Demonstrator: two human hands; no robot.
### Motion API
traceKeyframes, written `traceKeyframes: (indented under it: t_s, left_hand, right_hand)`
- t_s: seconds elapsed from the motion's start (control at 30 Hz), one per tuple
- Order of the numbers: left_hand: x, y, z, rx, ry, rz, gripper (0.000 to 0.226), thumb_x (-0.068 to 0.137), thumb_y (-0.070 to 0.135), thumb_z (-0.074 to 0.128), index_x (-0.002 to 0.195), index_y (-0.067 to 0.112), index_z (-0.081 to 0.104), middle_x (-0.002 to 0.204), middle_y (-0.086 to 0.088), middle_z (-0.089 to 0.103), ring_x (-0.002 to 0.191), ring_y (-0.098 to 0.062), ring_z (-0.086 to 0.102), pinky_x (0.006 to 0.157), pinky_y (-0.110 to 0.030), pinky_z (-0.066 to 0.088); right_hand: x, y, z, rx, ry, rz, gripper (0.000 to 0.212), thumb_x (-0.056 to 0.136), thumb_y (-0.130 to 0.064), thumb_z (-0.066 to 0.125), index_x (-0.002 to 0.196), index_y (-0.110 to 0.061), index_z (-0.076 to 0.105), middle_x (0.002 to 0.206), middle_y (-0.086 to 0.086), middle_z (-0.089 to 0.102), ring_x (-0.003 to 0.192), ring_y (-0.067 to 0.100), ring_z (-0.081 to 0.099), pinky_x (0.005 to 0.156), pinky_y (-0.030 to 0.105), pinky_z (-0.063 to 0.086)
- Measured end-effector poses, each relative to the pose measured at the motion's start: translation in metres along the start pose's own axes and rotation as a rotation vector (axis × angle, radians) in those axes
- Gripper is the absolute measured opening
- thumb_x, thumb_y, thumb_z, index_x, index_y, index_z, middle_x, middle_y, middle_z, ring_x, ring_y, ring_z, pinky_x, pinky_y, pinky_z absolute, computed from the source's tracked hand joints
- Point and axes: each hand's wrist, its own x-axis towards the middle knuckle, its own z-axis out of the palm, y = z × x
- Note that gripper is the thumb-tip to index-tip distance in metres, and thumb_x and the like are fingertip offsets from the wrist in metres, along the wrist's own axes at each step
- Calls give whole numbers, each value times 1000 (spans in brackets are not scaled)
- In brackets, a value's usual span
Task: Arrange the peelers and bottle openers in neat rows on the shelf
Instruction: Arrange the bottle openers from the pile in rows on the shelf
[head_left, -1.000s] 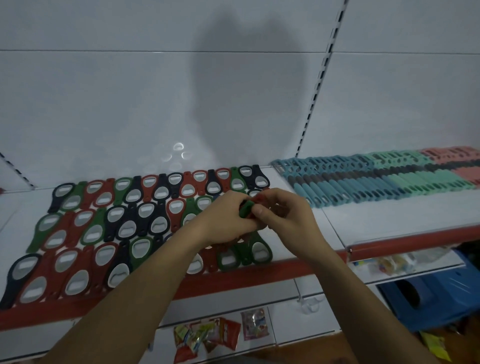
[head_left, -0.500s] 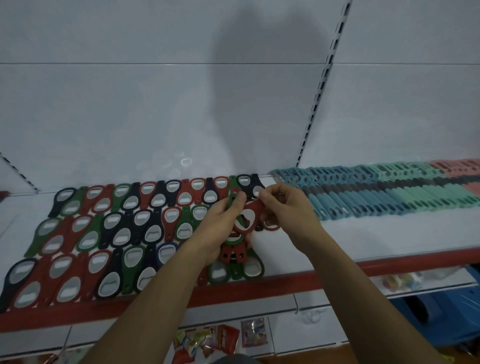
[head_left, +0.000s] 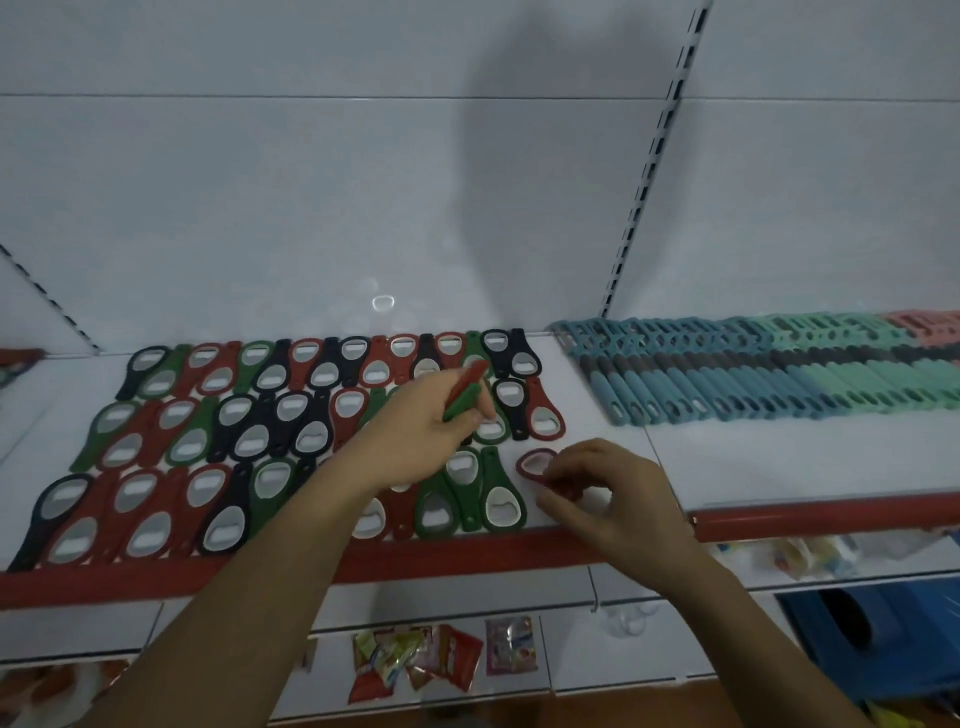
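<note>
Our left hand (head_left: 426, 431) is closed around a red and a green bottle opener (head_left: 464, 392). Our right hand (head_left: 618, 499), fingers curled, pinches one red opener (head_left: 537, 464) on the shelf (head_left: 779, 462).

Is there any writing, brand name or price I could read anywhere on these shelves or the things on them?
No text can be read anywhere.
Snack packets on the lower shelf: printed, but too blurred to read.
Bottle openers: no marking visible.
Peelers: no label visible.
Red shelf edge strip: no price tag visible.
Openers held in the left hand and right hand: no lettering visible.
</note>
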Motion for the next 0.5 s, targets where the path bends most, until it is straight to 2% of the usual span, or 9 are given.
traceKeyframes:
  t_s: [0.07, 0.13, 0.2, 0.3, 0.4, 0.5]
  left_hand:
    - [-2, 2, 7, 224, 9, 59, 15, 98, 21, 64, 91, 34, 64, 84, 17, 65, 74, -2, 64, 67, -30, 54]
    - [-5, 1, 14, 328, 23, 105, 5, 98, 28, 65, 93, 27, 64, 85, 15, 66, 73, -4, 64, 68, -36, 56]
    - [-8, -2, 20, 406, 2, 125, 13, 97, 34, 67, 92, 23, 61, 83, 10, 63, 72, -8, 61, 68, -39, 56]
    - [-10, -5, 26, 518, -67, 104, 22, 94, 41, 71, 87, 24, 58, 80, 11, 56, 71, -10, 57, 67, -35, 54]
    - [-11, -6, 30, 585, -124, 72, 35, 87, 51, 76, 80, 25, 53, 79, 10, 53, 71, -12, 56, 67, -36, 53]
    - [-8, -5, 32, 647, -164, 38, 46, 81, 57, 79, 75, 27, 44, 84, 7, 50, 76, -15, 54, 71, -40, 53]
  right_hand:
    - [-2, 2, 3, -98, -53, -7, 15, 87, -34, 75, 97, -23, 76, 96, -14, 67, 86, 5, 66, 77, 21, 54]
    - [-2, 6, 4, -142, -99, -31, 11, 91, -27, 69, 98, -22, 76, 98, -15, 68, 89, 3, 64, 78, 18, 52]
    - [0, 7, 2, -159, -122, -33, 14, 89, -17, 68, 98, -24, 75, 99, -15, 69, 88, 1, 62, 75, 12, 48]
    - [2, 9, 0, -155, -147, -5, 26, 85, -9, 68, 102, -28, 74, 102, -17, 63, 90, -4, 57, 74, 5, 42]
    - [5, 13, -3, -187, -212, 63, 33, 88, -10, 63, 110, -31, 74, 106, -16, 55, 87, -1, 55, 74, 9, 42]
    - [12, 16, -4, -262, -267, 102, 31, 91, -15, 63, 117, -31, 73, 107, -14, 55, 88, 1, 54, 82, 14, 43]
